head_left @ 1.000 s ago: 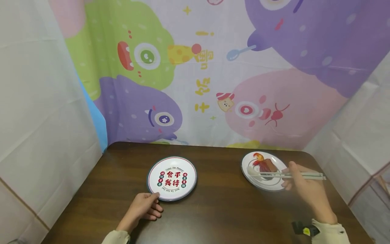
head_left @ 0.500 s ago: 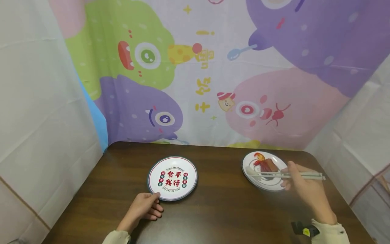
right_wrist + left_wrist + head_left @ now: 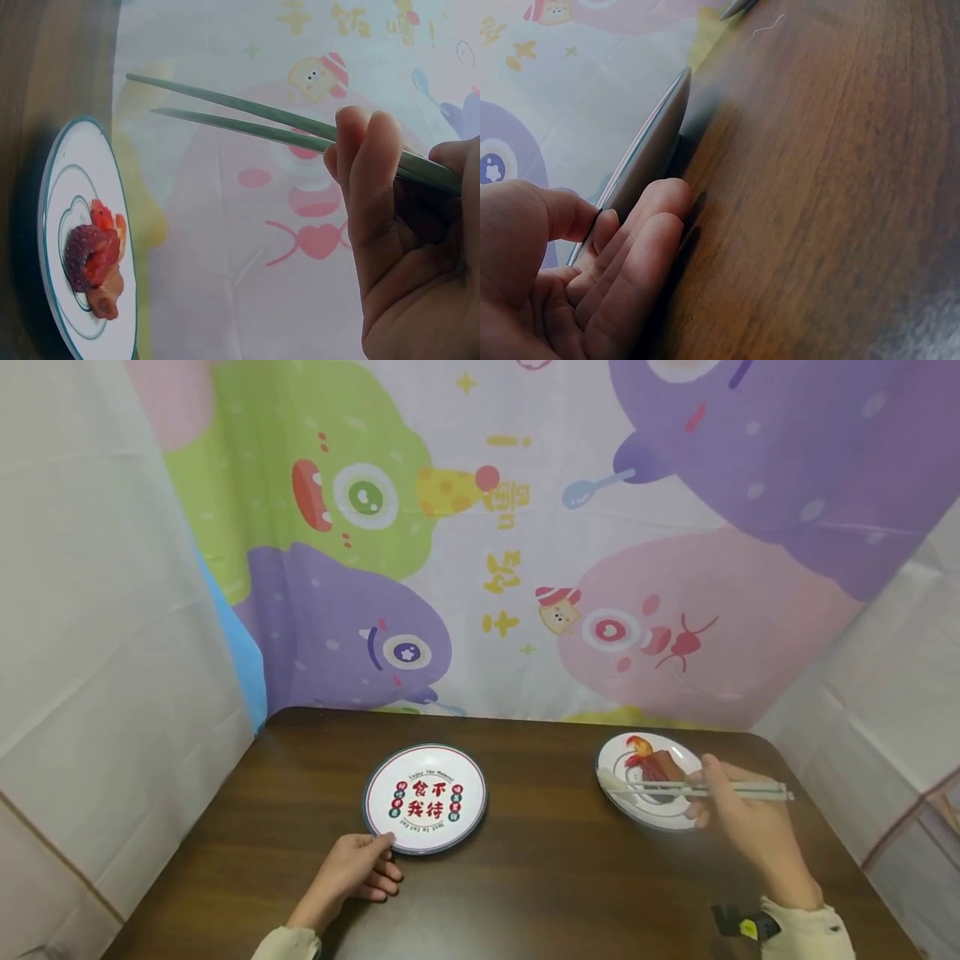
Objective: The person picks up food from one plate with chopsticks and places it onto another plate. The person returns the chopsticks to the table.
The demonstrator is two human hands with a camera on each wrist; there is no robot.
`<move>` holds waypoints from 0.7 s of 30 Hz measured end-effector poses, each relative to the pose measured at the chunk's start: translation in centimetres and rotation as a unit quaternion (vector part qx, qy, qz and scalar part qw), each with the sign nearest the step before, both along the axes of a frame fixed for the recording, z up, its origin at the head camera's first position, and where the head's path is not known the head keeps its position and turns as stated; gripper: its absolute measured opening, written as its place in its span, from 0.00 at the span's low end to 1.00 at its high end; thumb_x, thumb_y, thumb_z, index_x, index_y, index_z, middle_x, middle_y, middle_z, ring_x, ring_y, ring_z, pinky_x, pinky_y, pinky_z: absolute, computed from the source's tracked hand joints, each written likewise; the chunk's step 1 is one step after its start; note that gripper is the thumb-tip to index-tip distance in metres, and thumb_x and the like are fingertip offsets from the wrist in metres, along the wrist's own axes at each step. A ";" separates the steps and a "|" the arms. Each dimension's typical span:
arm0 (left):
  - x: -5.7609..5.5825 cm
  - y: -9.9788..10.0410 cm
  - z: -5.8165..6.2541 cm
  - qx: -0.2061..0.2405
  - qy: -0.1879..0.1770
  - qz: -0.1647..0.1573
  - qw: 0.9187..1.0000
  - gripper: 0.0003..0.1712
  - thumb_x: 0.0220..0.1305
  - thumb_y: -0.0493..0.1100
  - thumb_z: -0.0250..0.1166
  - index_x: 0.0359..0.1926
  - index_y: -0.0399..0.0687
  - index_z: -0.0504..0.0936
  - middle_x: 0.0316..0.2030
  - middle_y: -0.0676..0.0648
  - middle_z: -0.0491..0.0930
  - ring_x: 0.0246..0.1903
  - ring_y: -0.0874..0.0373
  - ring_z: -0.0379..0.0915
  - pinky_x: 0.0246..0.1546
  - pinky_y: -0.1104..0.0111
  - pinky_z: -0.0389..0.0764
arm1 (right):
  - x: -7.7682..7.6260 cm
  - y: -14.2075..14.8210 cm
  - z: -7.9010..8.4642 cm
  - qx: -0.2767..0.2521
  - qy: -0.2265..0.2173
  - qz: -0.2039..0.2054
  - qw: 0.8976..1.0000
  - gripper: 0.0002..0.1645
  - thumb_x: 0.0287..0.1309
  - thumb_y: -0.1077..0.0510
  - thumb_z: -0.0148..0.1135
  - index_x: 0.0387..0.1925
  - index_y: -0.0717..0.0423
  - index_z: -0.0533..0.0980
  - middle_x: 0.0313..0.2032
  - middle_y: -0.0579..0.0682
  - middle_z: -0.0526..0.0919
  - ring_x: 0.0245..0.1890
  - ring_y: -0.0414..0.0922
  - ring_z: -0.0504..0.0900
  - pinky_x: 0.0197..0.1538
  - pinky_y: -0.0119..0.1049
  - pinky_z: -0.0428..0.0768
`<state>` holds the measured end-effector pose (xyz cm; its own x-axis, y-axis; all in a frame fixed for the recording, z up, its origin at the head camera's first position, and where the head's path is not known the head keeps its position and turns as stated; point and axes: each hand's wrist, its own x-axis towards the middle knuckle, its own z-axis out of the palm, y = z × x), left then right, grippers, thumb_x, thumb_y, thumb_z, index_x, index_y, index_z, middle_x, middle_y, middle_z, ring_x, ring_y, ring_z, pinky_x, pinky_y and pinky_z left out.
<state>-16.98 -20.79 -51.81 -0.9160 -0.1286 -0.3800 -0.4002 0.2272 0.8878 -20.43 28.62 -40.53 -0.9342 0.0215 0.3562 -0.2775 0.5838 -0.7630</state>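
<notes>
My left hand (image 3: 351,870) pinches the near-left rim of a round white plate (image 3: 459,825) printed with red characters; in the left wrist view the thumb lies on top of the rim and the fingers underneath. My right hand (image 3: 738,818) holds a pair of pale green chopsticks (image 3: 225,120) across a second white plate (image 3: 645,814). Their tips stand a little apart with nothing between them in the right wrist view, while a whitish patch (image 3: 611,780) shows at the tips in the head view. On that plate lie reddish and brown food pieces (image 3: 94,259).
Both plates stand on a dark brown wooden table (image 3: 525,877). A cartoon-printed cloth (image 3: 502,677) hangs behind the table's back edge. White panels (image 3: 112,635) flank the table on the left and right.
The right hand and its chopsticks have shifted slightly left over the food plate. My left hand keeps its pinch on the printed plate, which has not visibly moved on the table.
</notes>
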 end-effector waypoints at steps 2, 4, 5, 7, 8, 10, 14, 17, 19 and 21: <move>0.0 0.0 0.1 -0.001 0.001 0.002 1.000 0.22 0.74 0.52 0.58 0.32 0.36 0.78 0.22 0.44 0.86 0.19 0.54 0.84 0.19 0.64 0.86 | -0.1 -0.3 0.1 -0.012 -0.002 0.007 1.000 0.29 0.79 0.48 0.50 0.41 0.71 0.83 0.17 0.48 0.84 0.17 0.41 0.83 0.22 0.33 0.81; -0.1 0.0 0.2 -0.003 0.002 0.004 1.000 0.22 0.74 0.52 0.58 0.32 0.36 0.78 0.22 0.44 0.86 0.19 0.54 0.84 0.19 0.64 0.86 | -0.2 -0.6 0.1 -0.027 -0.005 0.017 0.999 0.29 0.80 0.49 0.50 0.42 0.72 0.83 0.18 0.48 0.84 0.17 0.41 0.83 0.21 0.34 0.82; -0.1 0.0 0.3 -0.004 0.002 0.006 1.000 0.23 0.74 0.52 0.58 0.32 0.36 0.78 0.22 0.44 0.86 0.19 0.54 0.84 0.19 0.64 0.85 | -0.3 -0.8 0.0 -0.034 -0.006 0.024 0.999 0.28 0.80 0.49 0.50 0.42 0.73 0.82 0.18 0.49 0.84 0.16 0.41 0.82 0.21 0.34 0.82; -0.1 0.0 0.3 -0.004 0.000 0.006 1.000 0.23 0.74 0.52 0.58 0.32 0.36 0.79 0.22 0.44 0.86 0.19 0.54 0.84 0.19 0.64 0.86 | -0.4 -1.0 -0.1 -0.045 -0.006 0.032 0.998 0.28 0.80 0.51 0.49 0.42 0.73 0.82 0.17 0.49 0.83 0.16 0.41 0.81 0.20 0.34 0.81; -0.1 0.0 0.3 -0.004 -0.001 0.006 1.000 0.23 0.74 0.52 0.58 0.32 0.36 0.79 0.22 0.44 0.86 0.19 0.54 0.84 0.19 0.64 0.86 | -0.4 -1.1 -0.2 -0.048 -0.006 0.033 0.998 0.28 0.80 0.51 0.49 0.41 0.73 0.82 0.17 0.49 0.82 0.15 0.42 0.81 0.19 0.33 0.80; 0.0 0.0 0.3 -0.004 -0.002 0.005 1.000 0.22 0.74 0.52 0.58 0.32 0.36 0.79 0.22 0.44 0.86 0.19 0.54 0.84 0.19 0.64 0.86 | -0.5 -1.2 -0.4 -0.053 -0.005 0.033 0.998 0.27 0.80 0.52 0.48 0.41 0.73 0.82 0.15 0.49 0.81 0.14 0.42 0.79 0.18 0.33 0.78; 0.2 0.1 0.3 -0.003 -0.004 0.002 1.000 0.22 0.74 0.52 0.58 0.32 0.36 0.78 0.22 0.44 0.86 0.19 0.54 0.84 0.19 0.64 0.86 | -0.4 -1.2 -0.7 -0.049 -0.004 0.025 0.998 0.28 0.81 0.51 0.48 0.40 0.71 0.82 0.13 0.48 0.78 0.13 0.42 0.77 0.16 0.34 0.75; 0.2 0.2 0.3 -0.001 -0.003 0.000 1.000 0.22 0.74 0.51 0.58 0.32 0.36 0.78 0.22 0.44 0.86 0.19 0.54 0.84 0.19 0.64 0.86 | -0.3 -1.3 -0.7 -0.041 -0.001 0.022 0.999 0.28 0.81 0.50 0.47 0.39 0.70 0.82 0.13 0.48 0.77 0.12 0.42 0.77 0.16 0.35 0.74; 0.2 0.2 0.3 -0.001 -0.003 0.000 1.000 0.22 0.74 0.51 0.58 0.32 0.36 0.78 0.22 0.44 0.86 0.19 0.54 0.84 0.19 0.64 0.86 | -0.1 -1.4 -0.7 -0.039 -0.001 0.023 0.999 0.28 0.81 0.50 0.47 0.38 0.70 0.82 0.13 0.48 0.77 0.12 0.42 0.77 0.15 0.35 0.73; 0.2 0.2 0.3 -0.002 -0.002 0.000 1.000 0.22 0.74 0.51 0.58 0.32 0.36 0.78 0.22 0.44 0.86 0.19 0.54 0.84 0.19 0.64 0.86 | 0.0 -1.5 -0.6 -0.041 -0.001 0.027 0.999 0.28 0.81 0.50 0.48 0.38 0.71 0.82 0.13 0.48 0.78 0.13 0.42 0.77 0.15 0.35 0.73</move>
<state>-16.82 -20.59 -51.52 -0.9145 -0.1298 -0.3831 -0.4037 0.2305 0.8854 -20.47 27.08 -41.10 -0.9354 -0.0007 0.3537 -0.3058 0.5040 -0.8078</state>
